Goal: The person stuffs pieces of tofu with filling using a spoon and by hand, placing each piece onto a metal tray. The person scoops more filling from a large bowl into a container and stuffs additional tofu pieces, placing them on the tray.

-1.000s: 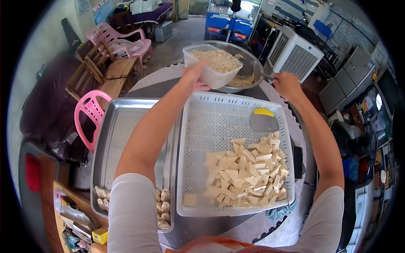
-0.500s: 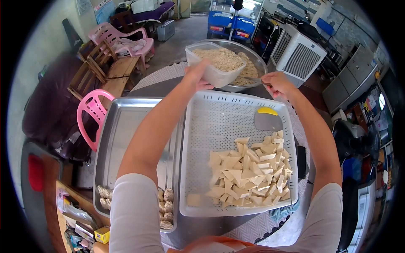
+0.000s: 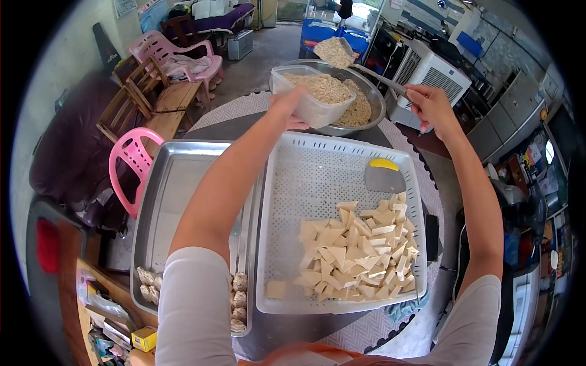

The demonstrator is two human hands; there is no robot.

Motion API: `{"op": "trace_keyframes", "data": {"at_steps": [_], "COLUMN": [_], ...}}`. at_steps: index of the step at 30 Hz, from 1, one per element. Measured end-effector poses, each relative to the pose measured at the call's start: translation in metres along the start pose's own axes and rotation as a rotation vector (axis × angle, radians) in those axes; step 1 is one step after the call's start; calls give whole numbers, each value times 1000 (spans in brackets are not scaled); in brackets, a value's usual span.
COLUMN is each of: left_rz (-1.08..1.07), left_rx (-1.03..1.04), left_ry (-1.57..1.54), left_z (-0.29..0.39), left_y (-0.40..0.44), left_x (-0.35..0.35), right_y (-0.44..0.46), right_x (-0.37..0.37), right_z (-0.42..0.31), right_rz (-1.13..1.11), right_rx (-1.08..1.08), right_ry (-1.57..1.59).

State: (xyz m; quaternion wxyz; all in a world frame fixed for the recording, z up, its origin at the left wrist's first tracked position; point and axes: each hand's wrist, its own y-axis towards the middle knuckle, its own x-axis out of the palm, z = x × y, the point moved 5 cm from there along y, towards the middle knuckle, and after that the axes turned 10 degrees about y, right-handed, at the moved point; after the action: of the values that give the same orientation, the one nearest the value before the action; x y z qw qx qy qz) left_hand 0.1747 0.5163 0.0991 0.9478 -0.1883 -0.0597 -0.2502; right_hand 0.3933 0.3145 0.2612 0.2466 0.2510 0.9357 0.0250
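Observation:
My left hand (image 3: 292,110) grips the near left side of a clear plastic container (image 3: 317,110) full of crumbly beige filling, tilted over the near rim of a metal bowl (image 3: 379,113). More filling (image 3: 359,108) lies in that bowl. In my right hand (image 3: 430,107) is the handle of a long metal spoon (image 3: 381,77), raised above the bowl with a heaped load of filling (image 3: 334,52) on it. Nearer to me, a white perforated basket (image 3: 293,183) holds many cut pale pieces (image 3: 360,250) and a scraper with a yellow grip (image 3: 384,174).
A metal tray (image 3: 183,201) at the left holds filled lumps (image 3: 238,299) along its near end. Pink chairs (image 3: 131,161) and wooden chairs (image 3: 168,107) stand left of the table. Beyond the table at the right is a white air cooler (image 3: 436,85).
My right hand has dipped the spoon into the bowl and then lifted it, loaded with filling, up and away from me. My left hand and the container have barely moved.

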Motion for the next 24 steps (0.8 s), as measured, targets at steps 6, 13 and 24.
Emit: {"op": "trace_keyframes", "data": {"at_steps": [6,13,24], "left_rz": [-37,40,12], "left_rx": [40,25,67], "left_ry": [1,42,-153], "left_z": [-2,3,-23], "left_y": [1,-13,-24], "left_x": [-3,1,-3], "right_y": [-54,-83,-30], "right_x": [23,28,8], "right_z": [-21,-17,63], "right_rz": [38,156,93], "right_rx": [-365,-645,25], "right_ry": [-345,-743,-278]}}
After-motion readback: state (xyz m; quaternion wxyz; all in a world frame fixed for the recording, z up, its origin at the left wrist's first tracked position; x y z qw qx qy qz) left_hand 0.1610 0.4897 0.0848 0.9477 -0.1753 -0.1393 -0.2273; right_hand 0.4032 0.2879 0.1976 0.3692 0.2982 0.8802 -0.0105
